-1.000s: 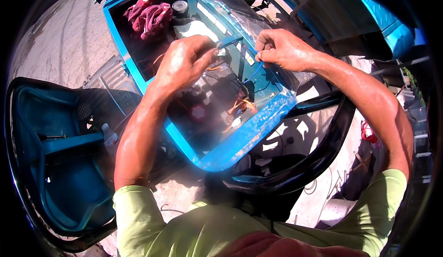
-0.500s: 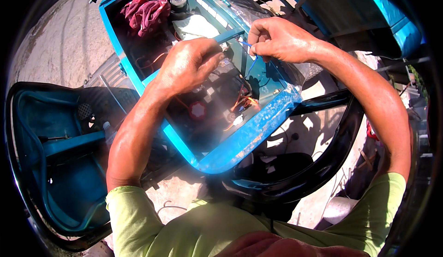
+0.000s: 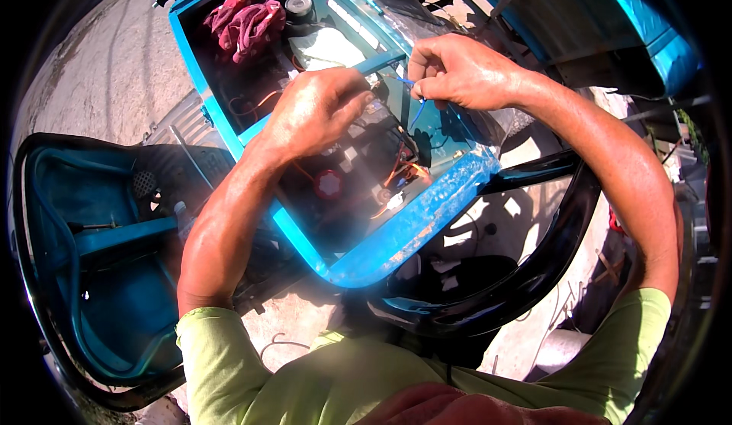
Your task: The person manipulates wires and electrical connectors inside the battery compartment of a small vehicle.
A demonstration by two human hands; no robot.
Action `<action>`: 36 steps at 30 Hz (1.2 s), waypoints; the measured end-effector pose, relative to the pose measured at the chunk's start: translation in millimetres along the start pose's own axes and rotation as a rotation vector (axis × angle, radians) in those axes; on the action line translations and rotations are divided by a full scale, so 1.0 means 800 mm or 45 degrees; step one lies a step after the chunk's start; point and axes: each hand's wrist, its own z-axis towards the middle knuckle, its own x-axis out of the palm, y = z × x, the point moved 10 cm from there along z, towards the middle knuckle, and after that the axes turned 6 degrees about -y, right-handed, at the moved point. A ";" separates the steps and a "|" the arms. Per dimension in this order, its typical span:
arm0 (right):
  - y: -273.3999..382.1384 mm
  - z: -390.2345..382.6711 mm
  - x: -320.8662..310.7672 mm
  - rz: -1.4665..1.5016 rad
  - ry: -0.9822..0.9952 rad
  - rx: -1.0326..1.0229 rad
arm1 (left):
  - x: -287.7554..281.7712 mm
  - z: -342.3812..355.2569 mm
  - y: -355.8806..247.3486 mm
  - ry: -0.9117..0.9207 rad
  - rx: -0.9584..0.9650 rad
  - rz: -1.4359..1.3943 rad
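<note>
My right hand (image 3: 467, 74) pinches a thin blue wire (image 3: 417, 112) above the far right side of the blue metal box (image 3: 404, 230). One stretch of the wire runs left from the fingertips and a loose end hangs below them. My left hand (image 3: 319, 111) is closed over the middle of the box, beside its crossbar (image 3: 380, 61). Its fingertips are turned away, so what they grip is hidden. Between the two hands a small pale piece shows by the left fingers. Inside the box lie orange wires (image 3: 400, 172) and a round red cap (image 3: 329, 185).
The far compartment holds a crumpled dark red cloth (image 3: 248, 25), a round can (image 3: 298, 7) and a white cloth or sheet (image 3: 324, 47). A blue moulded tray-like panel (image 3: 126, 303) lies at left. A black curved bar (image 3: 488, 303) passes in front of the box at right.
Both hands stay nearly in place, with the right still pinching the blue wire. The wire has shifted slightly, and the view has moved a little.
</note>
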 end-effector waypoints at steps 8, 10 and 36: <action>-0.002 0.001 0.002 0.023 0.011 -0.004 | 0.000 0.000 -0.002 0.002 -0.007 -0.008; -0.002 0.001 0.002 0.009 0.012 0.000 | -0.001 0.000 -0.002 0.000 -0.016 -0.016; 0.002 -0.002 0.003 -0.013 0.054 0.077 | 0.000 0.001 -0.002 0.048 -0.010 0.004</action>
